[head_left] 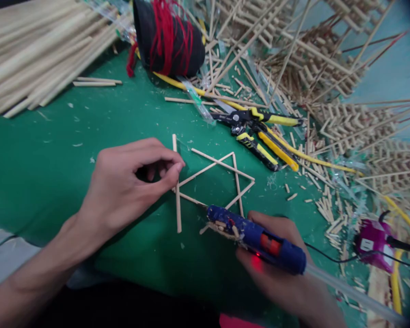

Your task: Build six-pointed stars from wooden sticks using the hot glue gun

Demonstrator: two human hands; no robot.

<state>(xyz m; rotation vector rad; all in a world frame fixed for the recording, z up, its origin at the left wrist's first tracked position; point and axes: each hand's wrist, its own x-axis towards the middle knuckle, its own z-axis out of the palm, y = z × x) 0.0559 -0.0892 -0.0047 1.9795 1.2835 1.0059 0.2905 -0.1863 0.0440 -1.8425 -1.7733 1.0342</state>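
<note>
Thin wooden sticks form a six-pointed star lying flat on the green table. My left hand is at the star's left side, thumb and fingertips pinched on an upright-running wooden stick. In my right hand is a blue hot glue gun with a red light glowing on it and a clear glue stick out of its back end. Its nozzle points left, close to the star's lower stick. Bits of wood and dried glue cling to the gun's side.
Long wooden sticks are piled at the upper left. Beyond the star lie yellow-black cutters and a black cylinder wound with red yarn. Stacked stick lattices, offcuts, a yellow cable and a purple box fill the right side.
</note>
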